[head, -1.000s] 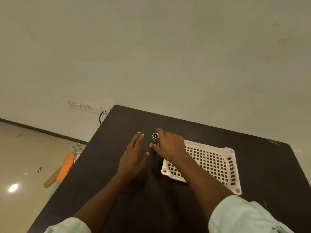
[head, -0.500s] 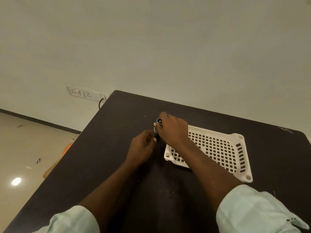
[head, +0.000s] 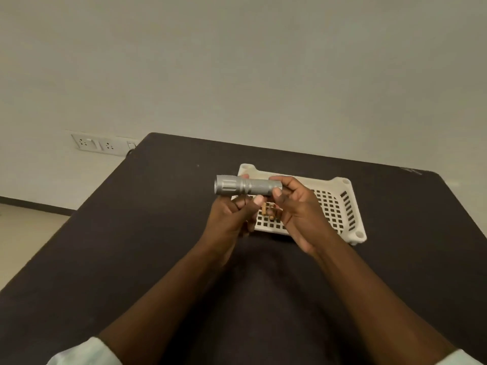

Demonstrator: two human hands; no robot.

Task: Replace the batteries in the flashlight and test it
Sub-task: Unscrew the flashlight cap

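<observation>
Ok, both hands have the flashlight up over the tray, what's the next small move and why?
Probably twist the tail end loose. The flashlight lies level above the white tray. The left hand steadies the body near the head and the right hand pinches the tail end. No seam shows open yet, so unscrewing comes before any battery swap.

Silver flashlight (head: 247,185) held level above dark table (head: 131,233), left hand (head: 232,219) gripping its middle from below, right hand (head: 300,209) pinching its tail end, white perforated basket (head: 340,204) behind, wall socket plate (head: 102,145) far left.
</observation>
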